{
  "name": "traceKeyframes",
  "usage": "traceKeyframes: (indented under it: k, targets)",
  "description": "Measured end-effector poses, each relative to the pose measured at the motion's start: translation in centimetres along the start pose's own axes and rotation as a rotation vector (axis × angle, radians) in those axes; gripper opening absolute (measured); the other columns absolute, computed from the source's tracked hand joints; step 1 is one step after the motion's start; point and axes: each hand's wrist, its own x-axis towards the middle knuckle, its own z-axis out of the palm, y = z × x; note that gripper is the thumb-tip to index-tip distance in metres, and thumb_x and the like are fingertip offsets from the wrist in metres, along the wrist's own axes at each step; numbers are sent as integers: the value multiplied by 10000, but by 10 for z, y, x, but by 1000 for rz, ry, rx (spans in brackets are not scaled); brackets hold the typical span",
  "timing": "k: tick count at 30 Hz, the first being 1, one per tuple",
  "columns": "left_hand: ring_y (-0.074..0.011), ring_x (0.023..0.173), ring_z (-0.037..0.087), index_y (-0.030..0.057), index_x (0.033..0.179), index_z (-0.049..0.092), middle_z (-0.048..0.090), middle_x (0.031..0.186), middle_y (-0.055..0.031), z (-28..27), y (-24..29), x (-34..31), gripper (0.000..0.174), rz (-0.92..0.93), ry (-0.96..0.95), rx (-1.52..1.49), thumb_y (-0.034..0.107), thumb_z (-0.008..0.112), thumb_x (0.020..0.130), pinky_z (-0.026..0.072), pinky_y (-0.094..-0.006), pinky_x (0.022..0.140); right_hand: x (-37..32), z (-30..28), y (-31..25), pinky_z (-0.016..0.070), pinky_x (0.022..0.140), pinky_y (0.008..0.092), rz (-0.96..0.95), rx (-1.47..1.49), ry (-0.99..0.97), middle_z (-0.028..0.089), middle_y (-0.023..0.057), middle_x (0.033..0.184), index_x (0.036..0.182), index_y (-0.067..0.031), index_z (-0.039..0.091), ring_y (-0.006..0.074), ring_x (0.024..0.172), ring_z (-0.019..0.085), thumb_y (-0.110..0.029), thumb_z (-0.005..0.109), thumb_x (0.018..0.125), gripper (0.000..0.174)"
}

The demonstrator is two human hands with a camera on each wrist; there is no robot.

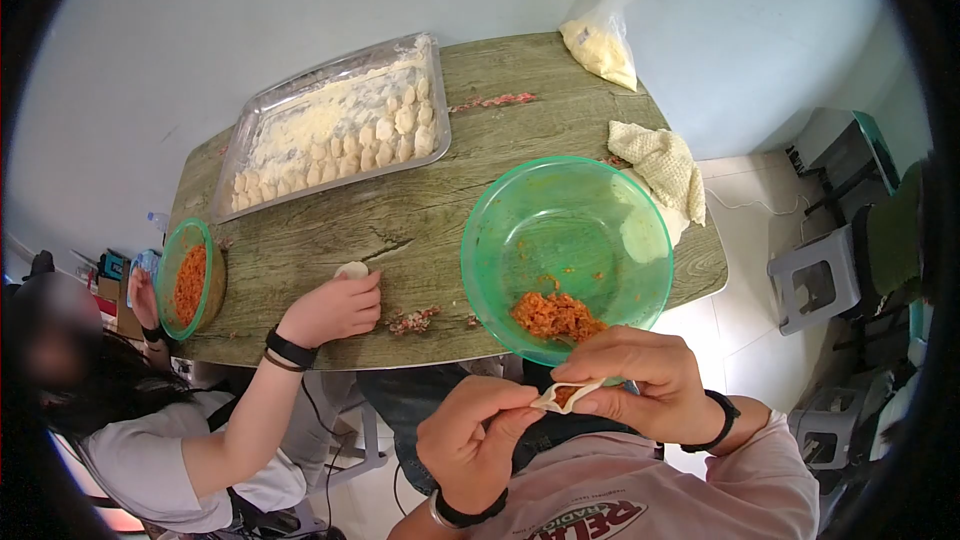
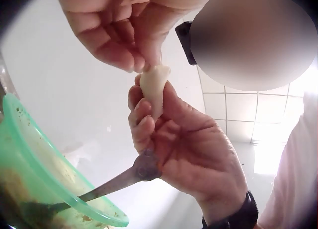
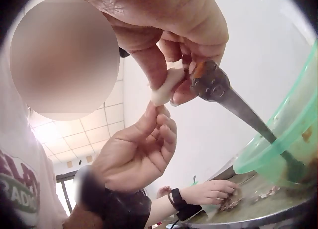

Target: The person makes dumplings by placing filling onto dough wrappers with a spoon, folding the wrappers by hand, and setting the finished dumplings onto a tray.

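A half-folded dumpling [image 1: 567,397] with orange-brown filling showing in its mouth is held between my hands. My left hand [image 1: 478,437] pinches one end between thumb and forefinger. The opposite end is gripped by my right hand [image 1: 640,380], its thumb along the wrapper's edge. From the left wrist side, the pale wrapper [image 2: 155,87] stands upright in the right fingers. A large green bowl [image 1: 480,270] lies just beyond, with a mound of orange filling [image 1: 555,317] in it. The dark spoon handle [image 3: 243,110] leans over the bowl's rim, its end overlapping my right hand.
On the wooden table [image 1: 320,240] a clear tray [image 1: 330,185] holds floured dumplings in rows. At left, another person's hand [image 1: 335,310] touches a round wrapper [image 1: 351,270], near a second bowl [image 1: 215,275]. A cloth [image 1: 660,165] and a bag of flour [image 1: 600,50] lie at right.
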Motion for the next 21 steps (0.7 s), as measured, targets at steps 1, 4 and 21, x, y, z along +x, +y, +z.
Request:
traceKeyframes:
  k: [1,4,21]
  targets:
    - [-153,697,596,-42,921,647,652,813,-104,0,-1,-1,174,2,19,-58,-44,696,754,446,-233,614,0,0,0,492,727,293,0,0,0,647,114,965,1061,-13,648,217,853,633,-16,687,778,286]
    - [-155,692,589,-46,922,639,649,809,-106,0,-5,-1,169,59,17,-61,-36,694,762,444,-238,630,0,0,0,494,719,291,-4,-1,-9,647,114,965,1064,-16,648,215,848,635,-14,687,776,291]
    - [-174,698,556,28,830,673,585,799,-74,1,2,3,146,78,13,204,35,750,705,432,-270,592,1,5,0,496,712,295,5,-36,-17,659,125,940,1068,-11,648,212,831,649,-40,721,757,320]
